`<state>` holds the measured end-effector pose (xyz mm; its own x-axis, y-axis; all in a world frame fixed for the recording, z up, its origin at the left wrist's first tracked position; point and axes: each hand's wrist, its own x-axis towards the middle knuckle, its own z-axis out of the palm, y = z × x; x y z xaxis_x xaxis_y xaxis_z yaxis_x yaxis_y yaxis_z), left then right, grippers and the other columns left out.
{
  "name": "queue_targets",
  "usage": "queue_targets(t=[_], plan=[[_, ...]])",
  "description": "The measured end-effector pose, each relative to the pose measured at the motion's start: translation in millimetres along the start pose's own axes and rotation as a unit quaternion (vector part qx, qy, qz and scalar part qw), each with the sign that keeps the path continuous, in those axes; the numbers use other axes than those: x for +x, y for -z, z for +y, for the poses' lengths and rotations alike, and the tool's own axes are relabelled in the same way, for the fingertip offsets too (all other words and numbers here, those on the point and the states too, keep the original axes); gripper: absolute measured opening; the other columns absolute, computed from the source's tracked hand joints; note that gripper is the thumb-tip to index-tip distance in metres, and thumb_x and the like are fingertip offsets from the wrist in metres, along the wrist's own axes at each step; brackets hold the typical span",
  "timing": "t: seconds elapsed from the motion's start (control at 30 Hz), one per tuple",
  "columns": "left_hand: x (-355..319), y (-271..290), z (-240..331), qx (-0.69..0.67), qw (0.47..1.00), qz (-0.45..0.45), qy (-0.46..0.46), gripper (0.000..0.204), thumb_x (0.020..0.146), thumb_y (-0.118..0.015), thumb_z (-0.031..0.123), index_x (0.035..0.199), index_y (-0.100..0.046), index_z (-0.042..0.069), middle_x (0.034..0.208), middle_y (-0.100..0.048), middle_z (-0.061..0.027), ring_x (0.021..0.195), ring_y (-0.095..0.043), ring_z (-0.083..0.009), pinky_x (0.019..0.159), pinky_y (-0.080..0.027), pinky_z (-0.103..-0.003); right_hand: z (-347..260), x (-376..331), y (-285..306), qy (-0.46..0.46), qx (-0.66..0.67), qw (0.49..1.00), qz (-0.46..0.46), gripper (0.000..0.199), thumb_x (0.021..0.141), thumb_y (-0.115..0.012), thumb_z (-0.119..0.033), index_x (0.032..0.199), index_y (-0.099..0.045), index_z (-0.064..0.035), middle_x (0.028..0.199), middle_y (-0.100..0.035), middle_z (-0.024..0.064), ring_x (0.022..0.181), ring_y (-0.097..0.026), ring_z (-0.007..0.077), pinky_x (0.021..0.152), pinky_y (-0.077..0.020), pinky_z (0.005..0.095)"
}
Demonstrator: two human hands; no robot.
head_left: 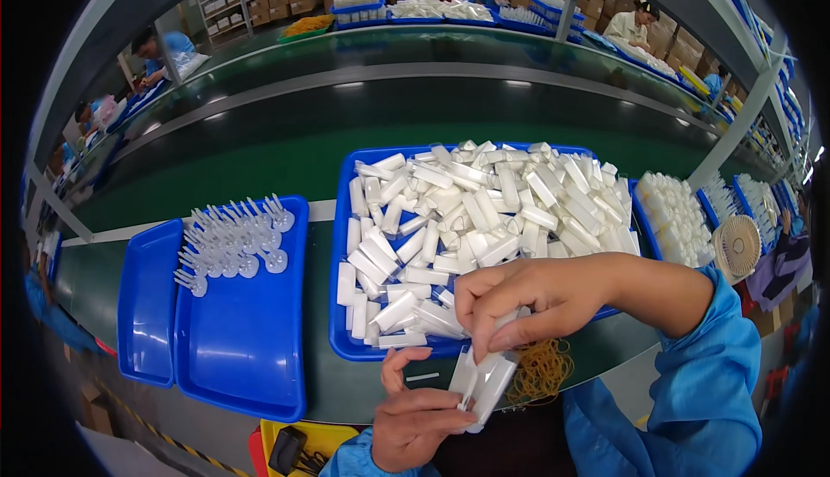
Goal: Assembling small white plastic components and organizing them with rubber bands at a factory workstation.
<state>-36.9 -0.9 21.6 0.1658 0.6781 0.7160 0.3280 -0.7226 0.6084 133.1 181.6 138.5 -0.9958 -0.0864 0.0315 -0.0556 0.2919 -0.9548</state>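
At the front edge of the bench, my left hand (pixel 417 425) is closed around a small bundle of white oblong plastic cases (pixel 495 382) with clear edges. My right hand (pixel 529 297) comes over from the right and pinches at the bundle's upper end; its fingertips partly hide what they grip. Just behind both hands stands a large blue tray (pixel 339 243), heaped with similar white oblong cases (pixel 450 209). A tangle of tan rubber bands (pixel 543 371) lies on the bench beside the bundle, under my right wrist.
To the left, a blue tray (pixel 242 347) holds rows of clear stemmed plastic parts (pixel 233 239), and another blue tray (pixel 147 304) adjoins it. More filled trays and a small round fan (pixel 737 248) are on the right. Beyond the green conveyor (pixel 415 105), other people work.
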Motion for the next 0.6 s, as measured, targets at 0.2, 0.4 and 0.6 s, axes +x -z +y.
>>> queue_targets(t=[0.2,0.4,0.6], plan=[[2,2,11,0.086,0.994,-0.056,-0.042,0.034,0.071,-0.076,0.025,0.1,-0.062,0.014,0.108,-0.051,-0.0154,0.108,-0.046,-0.0388,0.094,-0.03,-0.06,-1,-16,-14,-0.002,0.054,0.999,-0.005,0.014,0.089,-0.054,-0.01,0.101,-0.06,-0.0063,0.094,-0.05,0.0071,0.094,-0.049,0.0194,0.08,-0.037,0.0308],[24,-22,37,0.122,0.979,0.156,0.048,0.035,0.075,-0.074,0.027,0.099,-0.053,0.012,0.091,-0.061,-0.0129,0.095,-0.056,-0.0268,0.091,-0.034,-0.052,-3,-24,-31,0.02,-0.007,1.0,-0.004,0.018,0.089,-0.053,-0.009,0.106,-0.059,-0.008,0.097,-0.05,0.0079,0.095,-0.049,0.0219,0.081,-0.0322,0.0333],[1,-36,30,0.114,0.979,0.113,0.126,0.074,0.064,-0.079,0.045,0.117,-0.048,0.003,0.116,-0.044,-0.0111,0.121,-0.033,-0.0363,0.1,-0.023,-0.05,6,-37,-61,0.008,-0.098,0.995,-0.02,0.029,0.092,-0.049,-0.017,0.12,-0.051,-0.0098,0.098,-0.051,0.0077,0.094,-0.048,0.0243,0.079,-0.0277,0.0364]])
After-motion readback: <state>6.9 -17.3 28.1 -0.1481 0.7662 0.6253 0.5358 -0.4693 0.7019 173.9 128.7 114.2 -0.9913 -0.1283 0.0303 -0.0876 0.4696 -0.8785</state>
